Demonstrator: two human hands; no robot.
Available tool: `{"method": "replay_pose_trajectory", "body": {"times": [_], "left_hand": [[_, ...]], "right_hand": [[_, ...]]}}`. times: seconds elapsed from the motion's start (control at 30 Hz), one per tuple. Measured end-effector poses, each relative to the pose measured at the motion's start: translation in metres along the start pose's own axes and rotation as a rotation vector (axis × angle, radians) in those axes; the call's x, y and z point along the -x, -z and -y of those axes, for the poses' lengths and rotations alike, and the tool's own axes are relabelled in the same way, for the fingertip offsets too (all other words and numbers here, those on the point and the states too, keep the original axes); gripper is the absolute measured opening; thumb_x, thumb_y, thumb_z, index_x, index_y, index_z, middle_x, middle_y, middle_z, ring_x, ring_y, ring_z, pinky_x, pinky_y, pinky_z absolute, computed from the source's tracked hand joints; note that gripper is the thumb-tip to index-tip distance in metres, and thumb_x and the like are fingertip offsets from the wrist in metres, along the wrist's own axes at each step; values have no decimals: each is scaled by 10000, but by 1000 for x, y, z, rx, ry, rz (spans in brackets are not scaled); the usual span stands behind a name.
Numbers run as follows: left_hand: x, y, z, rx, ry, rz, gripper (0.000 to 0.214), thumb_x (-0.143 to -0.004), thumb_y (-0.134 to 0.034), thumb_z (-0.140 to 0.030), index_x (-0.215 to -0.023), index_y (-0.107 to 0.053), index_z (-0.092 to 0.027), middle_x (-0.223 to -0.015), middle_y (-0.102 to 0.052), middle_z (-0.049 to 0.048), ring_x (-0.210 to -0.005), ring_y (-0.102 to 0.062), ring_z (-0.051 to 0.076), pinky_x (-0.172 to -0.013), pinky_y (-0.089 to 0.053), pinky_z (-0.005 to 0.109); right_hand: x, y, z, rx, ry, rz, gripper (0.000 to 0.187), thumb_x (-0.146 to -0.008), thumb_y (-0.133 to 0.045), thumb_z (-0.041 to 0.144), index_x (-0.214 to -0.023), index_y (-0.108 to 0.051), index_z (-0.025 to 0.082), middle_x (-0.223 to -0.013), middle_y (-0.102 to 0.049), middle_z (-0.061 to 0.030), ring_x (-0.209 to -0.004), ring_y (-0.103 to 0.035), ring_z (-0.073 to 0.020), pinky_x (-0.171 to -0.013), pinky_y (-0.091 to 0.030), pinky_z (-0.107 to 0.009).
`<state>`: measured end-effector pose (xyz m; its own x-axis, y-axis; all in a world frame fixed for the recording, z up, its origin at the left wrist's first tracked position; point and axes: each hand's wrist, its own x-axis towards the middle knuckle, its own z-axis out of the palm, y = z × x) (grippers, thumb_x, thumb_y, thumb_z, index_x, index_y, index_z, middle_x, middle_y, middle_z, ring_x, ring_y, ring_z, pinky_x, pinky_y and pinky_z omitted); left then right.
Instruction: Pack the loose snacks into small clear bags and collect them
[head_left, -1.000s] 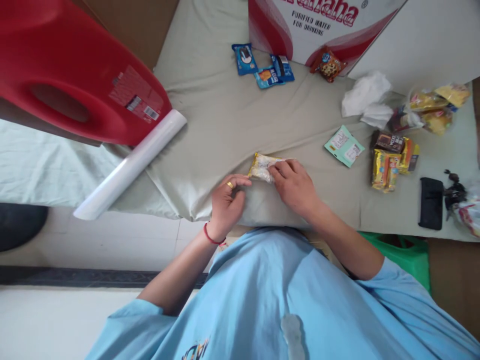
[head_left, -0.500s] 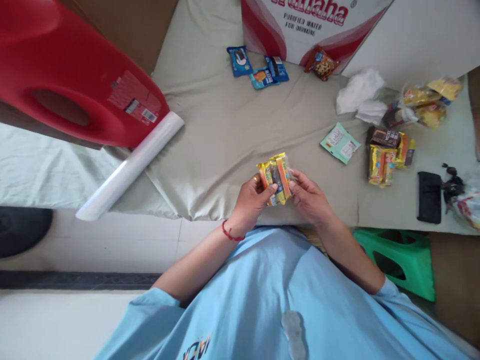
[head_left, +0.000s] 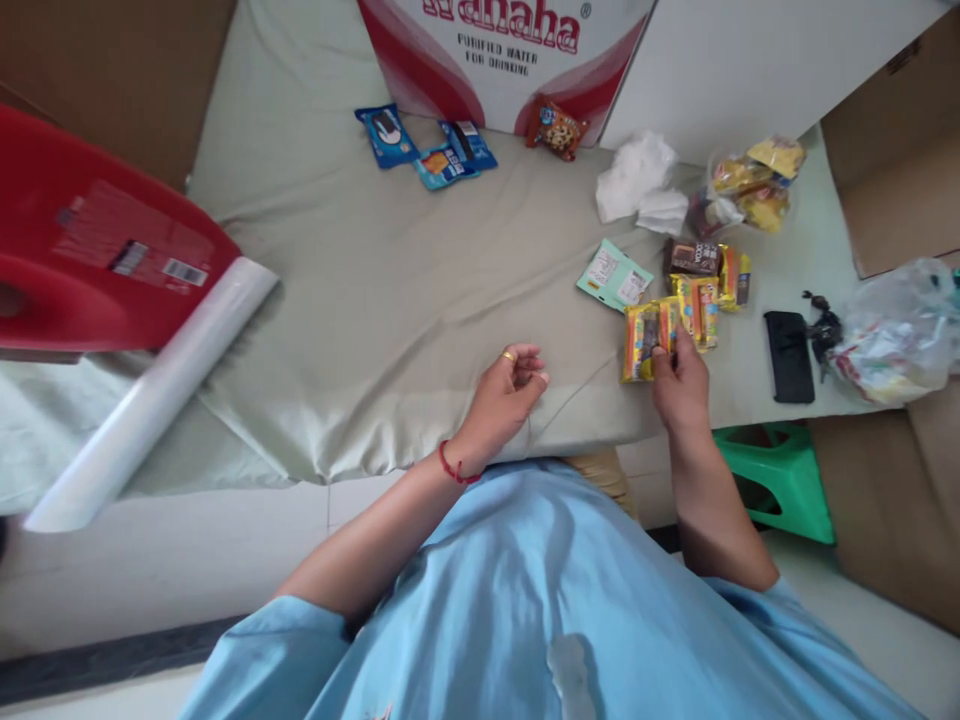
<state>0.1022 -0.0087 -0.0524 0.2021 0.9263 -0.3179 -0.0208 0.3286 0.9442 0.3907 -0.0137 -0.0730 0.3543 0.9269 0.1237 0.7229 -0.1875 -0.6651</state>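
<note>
My right hand (head_left: pixel 684 385) grips a yellow snack packet (head_left: pixel 640 342) between thumb and fingers, over the right part of the cloth. This packet touches or overlaps another yellow snack packet (head_left: pixel 699 310); which of the two I cannot tell. A brown cocoa snack packet (head_left: pixel 691 257) and one more yellow packet (head_left: pixel 735 277) lie just behind. To their left is a pale green sachet (head_left: pixel 615 275). My left hand (head_left: pixel 512 392), with a ring and a red cord bracelet, holds nothing above the cloth's front edge, its fingers loosely curled and the thumb apart.
Blue snack packets (head_left: pixel 388 137) and a brown cookie packet (head_left: pixel 556 130) lie before a water carton (head_left: pixel 510 60). Crumpled tissue (head_left: pixel 637 175), a bag of yellow snacks (head_left: pixel 757 185), a black phone (head_left: pixel 790 357) and a plastic bag (head_left: pixel 896 335) are rightward. A plastic roll (head_left: pixel 157 400) leans left.
My right hand has carried the yellow packet rightward to the other packets. The left hand has let go of it and stays near the middle. The view has shifted right.
</note>
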Motion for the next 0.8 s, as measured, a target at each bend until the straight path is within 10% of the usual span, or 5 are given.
{"method": "replay_pose_trajectory", "body": {"times": [0.33,0.6,0.8], "left_hand": [[14,24,-4,-293,-119,-55,209,-933,-617,-334,-984,-768,-199,-926,-739,43,-798,-686,172,-729,-557,294],[6,112,-8,-820,-508,-516,258,-1018,-569,-367,-1058,-781,-224,-1178,-743,115,-1114,-720,255,-1019,-572,426],[10,146,13,-1211,-354,-405,533,-1061,-434,-427,-1452,-650,-136,-1596,-576,243,-1500,-523,420,-1241,-393,631]], "right_hand": [[-12,-4,5,218,-82,-119,561,-948,-506,391,-1447,-572,145,-1294,-714,-225,-1097,-695,-352,-992,-541,-557],[-11,14,24,563,-76,-53,525,-991,-502,404,-1382,-765,172,-1249,-709,-233,-1150,-624,-411,-888,-530,-538],[-9,41,46,686,-55,65,479,-1044,-483,441,-1292,-802,184,-1199,-754,-181,-941,-684,-301,-730,-448,-374]]}}
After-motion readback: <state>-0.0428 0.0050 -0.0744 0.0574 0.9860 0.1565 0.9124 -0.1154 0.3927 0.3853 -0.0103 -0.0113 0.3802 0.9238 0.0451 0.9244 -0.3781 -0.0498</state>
